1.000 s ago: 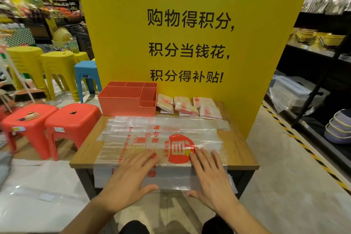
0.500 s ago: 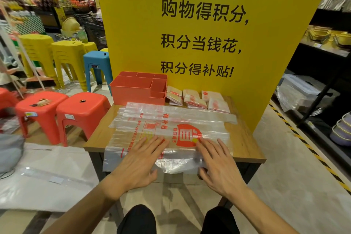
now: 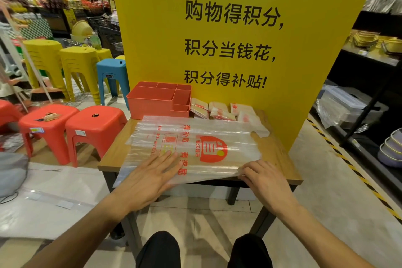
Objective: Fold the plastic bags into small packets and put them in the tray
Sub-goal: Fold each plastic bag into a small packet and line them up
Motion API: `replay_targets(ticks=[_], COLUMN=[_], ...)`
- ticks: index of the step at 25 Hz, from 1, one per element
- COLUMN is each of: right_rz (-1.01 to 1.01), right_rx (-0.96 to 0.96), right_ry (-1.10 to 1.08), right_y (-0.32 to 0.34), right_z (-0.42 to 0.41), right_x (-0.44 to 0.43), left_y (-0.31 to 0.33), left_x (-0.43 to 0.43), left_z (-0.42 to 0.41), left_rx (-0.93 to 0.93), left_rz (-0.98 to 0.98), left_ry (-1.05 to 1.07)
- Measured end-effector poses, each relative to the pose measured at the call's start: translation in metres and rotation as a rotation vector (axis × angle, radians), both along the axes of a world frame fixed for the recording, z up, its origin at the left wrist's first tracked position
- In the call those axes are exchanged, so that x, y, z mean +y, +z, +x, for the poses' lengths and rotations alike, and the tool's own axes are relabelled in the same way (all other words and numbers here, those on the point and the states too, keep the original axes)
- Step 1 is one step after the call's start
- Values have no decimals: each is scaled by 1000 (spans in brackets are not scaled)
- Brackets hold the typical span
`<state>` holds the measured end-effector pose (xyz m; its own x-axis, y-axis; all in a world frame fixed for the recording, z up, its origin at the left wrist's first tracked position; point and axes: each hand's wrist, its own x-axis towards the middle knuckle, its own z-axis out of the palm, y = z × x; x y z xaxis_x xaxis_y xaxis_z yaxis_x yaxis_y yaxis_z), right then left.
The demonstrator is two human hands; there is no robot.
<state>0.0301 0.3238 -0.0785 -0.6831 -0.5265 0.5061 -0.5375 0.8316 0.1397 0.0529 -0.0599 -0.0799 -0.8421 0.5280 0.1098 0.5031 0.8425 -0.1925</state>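
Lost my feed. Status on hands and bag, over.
Left hand flat on clear printed plastic bag. Right hand pinches its near edge. Orange plastic tray behind, unobstructed.

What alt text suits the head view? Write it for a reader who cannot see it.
A person's left hand presses flat on a clear plastic bag with red print spread on a wooden table, while the right hand pinches its near right edge. Behind stand an orange plastic divided tray and folded bag packets.

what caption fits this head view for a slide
Left hand presses a printed plastic bag flat on the wooden table while right hand pinches its near edge.
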Motion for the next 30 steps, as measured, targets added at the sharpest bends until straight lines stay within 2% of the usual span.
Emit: replay_targets(ticks=[3,6,12,15,17,21,22,23,25,26,28,30], right_rz=[-95,-115,-282,-348,-353,-158,-36,76,96,17,-104,-17], right_rx=[-202,-431,-684,-748,-755,-777,-687,-517,-190,-145,-248,-347], right_ry=[-70,-118,-149,-185,-210,-410,-464,-484,-345,-211,26,36], right_y=[14,37,53,58,62,74,75,74,62,52,32,12], right_z=[-5,-9,-20,-29,-37,-61,-64,-64,-50,-37,-12,-4], right_x=[11,18,37,46,49,57,56,54,41,27,-3,-22], left_y=[11,30,59,58,56,53,52,52,46,41,34,32], left_x=[-13,-27,-54,-62,-68,-67,-66,-64,-63,-63,-64,-65], left_z=[7,11,6,10,6,-9,-12,-14,-17,-16,-15,-13], left_rx=[-117,-136,-302,-311,-269,-240,-236,-242,-254,-246,-222,-212], left_rz=[134,333,449,643,700,668,665,678,706,711,711,707], left_ry=[31,96,225,242,277,357,366,364,345,345,345,341])
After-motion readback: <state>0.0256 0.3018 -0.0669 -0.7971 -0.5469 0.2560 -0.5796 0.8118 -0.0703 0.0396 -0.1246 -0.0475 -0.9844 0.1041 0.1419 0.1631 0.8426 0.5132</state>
